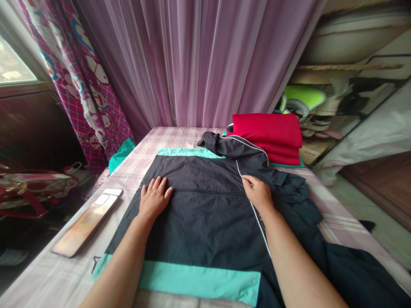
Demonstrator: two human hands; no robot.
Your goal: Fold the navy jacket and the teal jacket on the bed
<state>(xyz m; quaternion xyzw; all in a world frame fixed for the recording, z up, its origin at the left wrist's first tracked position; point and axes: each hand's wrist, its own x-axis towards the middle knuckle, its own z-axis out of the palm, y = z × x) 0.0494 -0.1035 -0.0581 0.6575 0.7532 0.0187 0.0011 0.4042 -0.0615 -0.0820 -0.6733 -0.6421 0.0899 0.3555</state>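
A dark jacket (205,226) with teal side strips and white piping lies spread on the table, its zipper running across the middle. My left hand (155,197) rests flat on its left part, fingers spread, beside the zipper's end. At the right, my right hand (257,191) pinches the cloth at the white piping, where the zipper meets it. One dark sleeve reaches back toward the red pile. More dark fabric lies bunched to the right, partly behind my right forearm.
A folded red cloth pile (268,137) sits at the back right of the checked tablecloth (180,133). A phone (88,222) lies near the left edge, with teal fabric (122,155) behind it. Purple curtains (205,64) hang behind; shelves (349,68) stand at the right.
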